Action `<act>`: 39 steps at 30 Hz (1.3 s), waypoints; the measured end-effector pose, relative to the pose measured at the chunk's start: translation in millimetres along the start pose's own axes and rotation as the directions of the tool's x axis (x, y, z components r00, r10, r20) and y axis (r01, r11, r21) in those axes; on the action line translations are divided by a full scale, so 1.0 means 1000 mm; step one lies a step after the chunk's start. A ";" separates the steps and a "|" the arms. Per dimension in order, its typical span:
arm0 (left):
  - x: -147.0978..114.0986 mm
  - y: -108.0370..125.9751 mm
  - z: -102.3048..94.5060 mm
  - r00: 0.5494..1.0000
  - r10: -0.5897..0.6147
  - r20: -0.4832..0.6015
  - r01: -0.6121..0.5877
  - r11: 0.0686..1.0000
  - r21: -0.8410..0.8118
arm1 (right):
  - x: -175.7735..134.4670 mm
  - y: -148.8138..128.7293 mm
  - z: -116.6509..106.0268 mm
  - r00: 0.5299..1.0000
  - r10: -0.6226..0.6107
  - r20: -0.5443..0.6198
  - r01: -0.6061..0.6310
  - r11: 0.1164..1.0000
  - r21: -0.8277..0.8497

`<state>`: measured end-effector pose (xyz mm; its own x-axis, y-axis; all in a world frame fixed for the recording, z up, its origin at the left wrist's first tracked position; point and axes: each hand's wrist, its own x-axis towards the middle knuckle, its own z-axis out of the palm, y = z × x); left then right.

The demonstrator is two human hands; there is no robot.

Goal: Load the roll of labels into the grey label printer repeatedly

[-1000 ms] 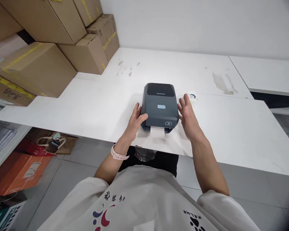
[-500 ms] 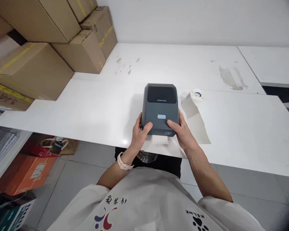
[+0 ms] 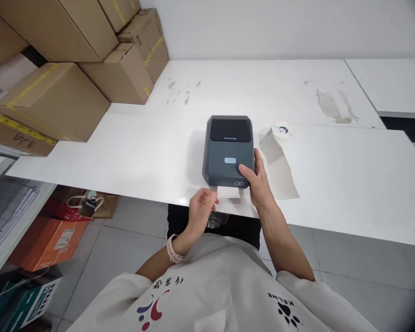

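A dark grey label printer [image 3: 230, 150] sits on the white table near its front edge, its glossy black window facing up. My right hand [image 3: 261, 184] grips the printer's front right corner, thumb on top and fingers along the side. A white label strip [image 3: 228, 192] sticks out from under the printer's front. My left hand [image 3: 202, 205] is just left of this strip, off the printer, fingers loosely curled and slightly apart. Whether its fingertips touch the strip's edge is unclear.
A label roll [image 3: 282, 130] with a long unwound strip [image 3: 283, 173] lies right of the printer. Cardboard boxes [image 3: 58, 101] are stacked at the table's left end. Below on the left are an orange box [image 3: 48, 242] and a paper bag [image 3: 105, 210].
My left hand has let go of the printer's left side and moved down towards the front, beside the label strip. My right hand stays on the printer. The view has shifted slightly.
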<state>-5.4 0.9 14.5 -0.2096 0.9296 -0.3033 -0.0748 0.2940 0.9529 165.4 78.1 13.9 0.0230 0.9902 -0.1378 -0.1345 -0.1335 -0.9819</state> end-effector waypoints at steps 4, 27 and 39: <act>0.000 0.005 0.016 0.943 -0.169 0.285 0.209 0.971 -0.116 | 0.000 0.003 0.001 1.000 -0.014 -0.007 0.014 1.000 -0.021; 0.044 0.015 -0.007 0.875 0.476 0.087 -0.483 0.871 0.093 | -0.005 -0.009 -0.012 0.772 -0.571 0.279 0.582 0.458 -0.672; 0.129 0.090 0.003 0.779 0.606 0.162 -0.612 0.791 -0.017 | 0.052 -0.107 0.011 0.836 -0.540 0.092 0.509 0.703 -0.497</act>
<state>-36.5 147.8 61.5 -0.0504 0.9383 0.3422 0.0524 -0.3397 0.9391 170.5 144.0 113.7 0.0009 0.9042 0.4272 0.4098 0.3893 -0.8249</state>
